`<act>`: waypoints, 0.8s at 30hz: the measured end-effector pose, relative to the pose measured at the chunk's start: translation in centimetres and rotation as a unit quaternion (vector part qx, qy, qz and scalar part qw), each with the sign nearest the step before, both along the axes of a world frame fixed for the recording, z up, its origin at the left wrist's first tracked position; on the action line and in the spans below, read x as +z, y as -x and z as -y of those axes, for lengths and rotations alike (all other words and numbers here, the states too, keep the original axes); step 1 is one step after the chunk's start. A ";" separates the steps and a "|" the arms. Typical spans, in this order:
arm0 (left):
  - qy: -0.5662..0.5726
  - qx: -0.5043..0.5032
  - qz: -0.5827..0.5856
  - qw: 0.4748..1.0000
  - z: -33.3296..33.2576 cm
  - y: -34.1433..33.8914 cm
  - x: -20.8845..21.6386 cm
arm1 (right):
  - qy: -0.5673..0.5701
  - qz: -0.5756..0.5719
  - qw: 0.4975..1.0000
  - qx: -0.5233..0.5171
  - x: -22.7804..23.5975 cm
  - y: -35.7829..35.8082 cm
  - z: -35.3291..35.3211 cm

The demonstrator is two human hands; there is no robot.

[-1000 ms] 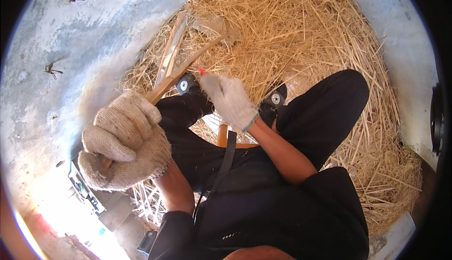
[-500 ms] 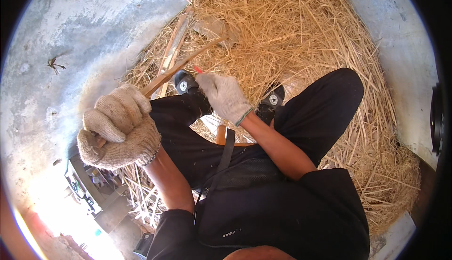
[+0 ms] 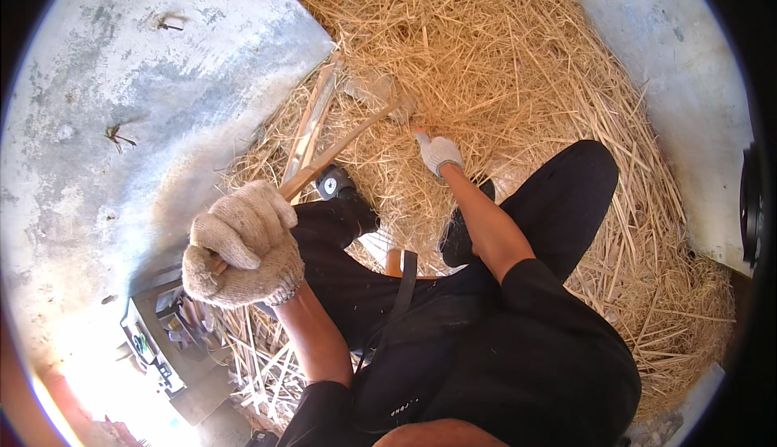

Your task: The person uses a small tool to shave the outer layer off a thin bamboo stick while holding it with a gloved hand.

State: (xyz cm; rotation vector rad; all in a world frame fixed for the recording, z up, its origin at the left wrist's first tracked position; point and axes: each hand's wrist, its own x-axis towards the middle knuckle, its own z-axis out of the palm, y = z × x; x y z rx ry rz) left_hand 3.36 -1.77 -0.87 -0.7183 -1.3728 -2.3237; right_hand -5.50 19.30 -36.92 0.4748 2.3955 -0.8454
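My left hand (image 3: pixel 243 244), in a knitted off-white work glove, is wrapped round a long wooden strip (image 3: pixel 336 151), which looks like split bamboo. From the fist the strip slants away to the far right, and its tip lies over the straw. Past my feet, my gloved right hand (image 3: pixel 441 155) reaches out with closed fingers. They grip a small object with a red part (image 3: pixel 420 130); most of it is hidden, so I cannot tell its kind. That hand is just right of the strip's far end, a small gap apart from it.
Thin pale shavings (image 3: pixel 502 50) cover the floor in a thick heap. Another flat strip (image 3: pixel 312 123) lies beside the mottled grey wall (image 3: pixel 202 58) on the left. A cabinet-like box with small items (image 3: pixel 166 342) stands at the lower left. A pale wall (image 3: pixel 672 58) bounds the right.
My right hand has moved away from me, forward and to the right, toward the strip's far end. My left hand still holds the strip; the whole view has shifted slightly.
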 end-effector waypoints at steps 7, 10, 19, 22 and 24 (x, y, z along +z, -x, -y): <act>-0.027 0.086 0.031 0.995 1.0 -0.6 -0.1 | 0.273 -0.171 0.946 -0.030 17.4 -6.5 3.5; -0.014 0.045 0.020 0.999 1.2 -0.4 -0.3 | 0.339 -0.181 0.921 0.066 22.7 -9.7 4.2; 0.047 -0.021 0.013 0.999 0.2 -1.0 -0.3 | 0.129 -0.228 0.964 0.051 16.6 -6.9 4.2; 0.002 -0.009 0.023 1.000 0.3 -1.1 -0.6 | 0.213 -0.236 0.948 0.020 17.5 -7.7 4.3; -0.001 0.000 0.028 1.000 0.5 -1.2 -0.7 | 0.321 -0.244 0.914 0.041 20.1 -10.0 5.1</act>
